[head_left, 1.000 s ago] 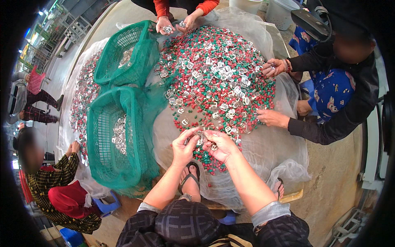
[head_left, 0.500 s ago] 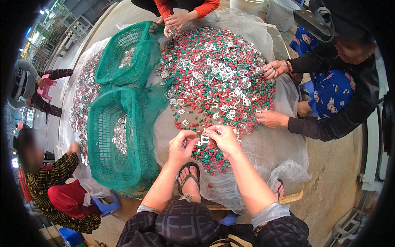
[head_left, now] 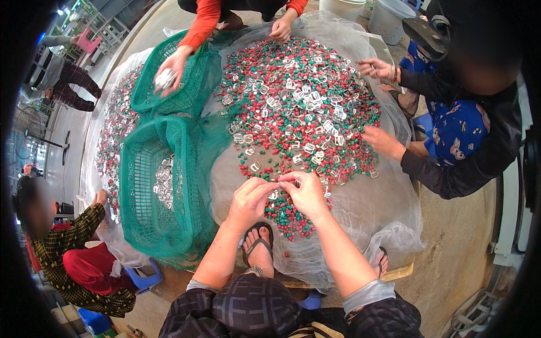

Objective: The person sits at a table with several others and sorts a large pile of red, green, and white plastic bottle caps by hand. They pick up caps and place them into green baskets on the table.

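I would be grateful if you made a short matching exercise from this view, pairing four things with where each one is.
Things
1. The wearer's left hand
2. The nearer green basket
3. The red and green pellets
4. The orange-sleeved co-worker's nearer hand

Places
A. Spread loosely on pale netting
B. Above the farther basket
C. Left of the main heap, with silvery pieces inside
D. Fingertips close to those of the wearer's right hand

Right pairs: 1-D, 2-C, 3-A, 4-B
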{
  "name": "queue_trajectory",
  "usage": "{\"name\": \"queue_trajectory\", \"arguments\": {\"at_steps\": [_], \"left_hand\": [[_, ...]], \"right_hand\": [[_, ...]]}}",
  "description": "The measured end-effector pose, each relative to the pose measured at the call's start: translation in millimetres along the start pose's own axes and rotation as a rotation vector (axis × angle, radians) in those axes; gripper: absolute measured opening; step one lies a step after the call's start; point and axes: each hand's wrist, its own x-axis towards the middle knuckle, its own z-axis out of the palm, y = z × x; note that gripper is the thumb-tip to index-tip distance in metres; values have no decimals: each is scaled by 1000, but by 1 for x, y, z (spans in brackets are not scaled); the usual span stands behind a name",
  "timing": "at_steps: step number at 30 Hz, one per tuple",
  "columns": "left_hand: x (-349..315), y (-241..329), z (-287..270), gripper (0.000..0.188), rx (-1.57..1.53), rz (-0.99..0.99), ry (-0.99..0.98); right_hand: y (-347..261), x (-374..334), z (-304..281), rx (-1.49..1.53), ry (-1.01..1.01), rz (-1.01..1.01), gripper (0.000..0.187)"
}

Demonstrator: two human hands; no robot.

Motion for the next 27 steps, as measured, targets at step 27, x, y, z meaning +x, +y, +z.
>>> {"name": "queue_trajectory", "arguments": {"at_steps": [27], "left_hand": [[-17,-20,-5,16,-498,-620,173]], "right_hand": [[33,4,-12,926,-244,437,24]]}}
